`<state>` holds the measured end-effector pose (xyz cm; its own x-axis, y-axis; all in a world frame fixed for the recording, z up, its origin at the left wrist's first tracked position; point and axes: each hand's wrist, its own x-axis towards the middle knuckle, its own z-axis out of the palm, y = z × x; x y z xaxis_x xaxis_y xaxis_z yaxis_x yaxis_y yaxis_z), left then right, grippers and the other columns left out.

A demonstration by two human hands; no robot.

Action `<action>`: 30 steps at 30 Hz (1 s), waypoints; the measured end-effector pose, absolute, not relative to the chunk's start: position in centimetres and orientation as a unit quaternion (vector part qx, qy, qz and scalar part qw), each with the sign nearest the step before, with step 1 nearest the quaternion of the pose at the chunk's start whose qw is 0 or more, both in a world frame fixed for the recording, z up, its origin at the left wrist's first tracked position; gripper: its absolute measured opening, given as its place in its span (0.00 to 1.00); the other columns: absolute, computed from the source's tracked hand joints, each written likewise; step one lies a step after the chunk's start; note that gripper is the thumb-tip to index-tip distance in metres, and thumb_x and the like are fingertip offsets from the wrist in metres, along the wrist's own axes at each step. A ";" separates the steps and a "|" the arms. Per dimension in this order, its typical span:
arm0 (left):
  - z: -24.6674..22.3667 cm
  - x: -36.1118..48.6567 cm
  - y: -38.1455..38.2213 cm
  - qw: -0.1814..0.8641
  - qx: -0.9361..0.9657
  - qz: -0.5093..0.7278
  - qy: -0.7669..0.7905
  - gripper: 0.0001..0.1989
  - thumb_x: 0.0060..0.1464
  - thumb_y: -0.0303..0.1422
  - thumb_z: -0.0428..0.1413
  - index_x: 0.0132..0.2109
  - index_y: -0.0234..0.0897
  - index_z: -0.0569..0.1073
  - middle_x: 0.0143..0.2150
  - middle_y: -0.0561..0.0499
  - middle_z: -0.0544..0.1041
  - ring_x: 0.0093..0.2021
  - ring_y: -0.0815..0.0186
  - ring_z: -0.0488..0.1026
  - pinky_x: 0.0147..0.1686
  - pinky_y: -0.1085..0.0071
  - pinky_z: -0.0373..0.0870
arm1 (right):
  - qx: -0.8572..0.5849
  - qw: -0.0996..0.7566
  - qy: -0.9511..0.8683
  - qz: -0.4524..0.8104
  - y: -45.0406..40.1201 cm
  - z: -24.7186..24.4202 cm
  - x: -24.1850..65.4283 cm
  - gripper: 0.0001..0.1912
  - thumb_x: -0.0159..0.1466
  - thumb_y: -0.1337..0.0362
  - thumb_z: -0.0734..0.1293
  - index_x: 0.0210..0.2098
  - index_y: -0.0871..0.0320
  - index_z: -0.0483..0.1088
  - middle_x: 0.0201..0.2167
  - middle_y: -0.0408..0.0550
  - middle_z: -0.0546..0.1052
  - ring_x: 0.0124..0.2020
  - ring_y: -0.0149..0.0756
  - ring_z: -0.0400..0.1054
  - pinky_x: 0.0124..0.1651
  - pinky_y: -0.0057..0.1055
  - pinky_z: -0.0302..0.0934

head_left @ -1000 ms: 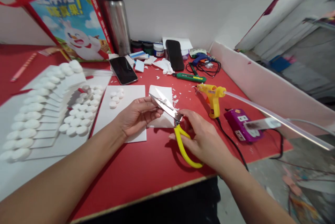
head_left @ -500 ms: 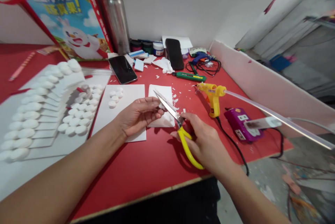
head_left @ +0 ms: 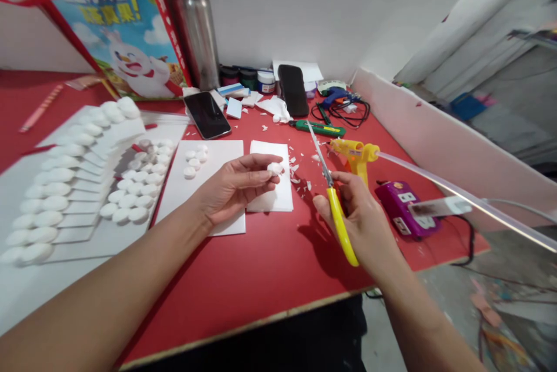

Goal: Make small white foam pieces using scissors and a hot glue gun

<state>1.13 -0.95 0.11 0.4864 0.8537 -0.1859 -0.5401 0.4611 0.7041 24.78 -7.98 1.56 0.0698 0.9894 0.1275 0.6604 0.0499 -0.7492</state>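
Between the thumb and fingers of my left hand (head_left: 237, 183) is a small white rounded piece (head_left: 275, 169), held above a stack of white cards (head_left: 272, 201). My right hand (head_left: 359, 212) grips scissors with yellow handles (head_left: 342, 227); their blades (head_left: 319, 151) point away from me and look closed, apart from the white piece. White scraps (head_left: 296, 169) lie scattered on the red table beside the cards. Left of the cards, a white board (head_left: 174, 201) bears several small white discs (head_left: 195, 157).
Rows of white ovals (head_left: 47, 218) and more discs (head_left: 130, 198) cover boards at left. A yellow glue gun (head_left: 354, 154) with a long glue stick and a purple box (head_left: 402, 209) stand at right. Phones (head_left: 206, 115), a green cutter (head_left: 319, 128) and a steel flask (head_left: 194, 29) are behind.
The scissors have moved right, away from my left hand, and turned more upright. My left hand has turned slightly, showing the white piece more plainly.
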 end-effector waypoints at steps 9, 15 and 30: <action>0.1 1.2 -0.8 0.811 0.272 0.448 0.260 0.09 0.53 0.22 0.68 0.43 0.29 0.85 0.36 0.45 0.83 0.35 0.71 0.81 0.37 0.81 0.79 | -0.662 0.313 -0.642 0.227 -7.7 2.2 24.1 0.31 0.61 0.41 0.73 0.53 0.57 0.69 0.32 0.45 0.75 0.30 0.36 0.68 0.33 0.29 0.62; 0.2 1.2 -0.9 0.816 0.263 0.453 0.245 0.09 0.54 0.22 0.67 0.44 0.28 0.85 0.35 0.44 0.83 0.34 0.71 0.80 0.36 0.81 0.80 | -0.661 0.318 -0.638 0.235 -7.6 2.1 24.0 0.32 0.61 0.41 0.73 0.53 0.57 0.69 0.33 0.45 0.75 0.31 0.36 0.69 0.34 0.30 0.64; 0.8 1.7 -1.3 0.788 0.293 0.473 0.265 0.10 0.51 0.20 0.68 0.42 0.33 0.84 0.41 0.46 0.86 0.39 0.67 0.84 0.43 0.77 0.81 | -0.591 0.312 -0.690 0.279 -8.5 3.2 23.7 0.25 0.68 0.48 0.69 0.57 0.55 0.63 0.30 0.40 0.68 0.28 0.34 0.64 0.32 0.30 0.63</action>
<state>1.69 -1.27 0.76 0.4126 0.9001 -0.1403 -0.5894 0.3812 0.7122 23.69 -8.48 3.16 -0.1069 0.9892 0.1002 0.6408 0.1456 -0.7538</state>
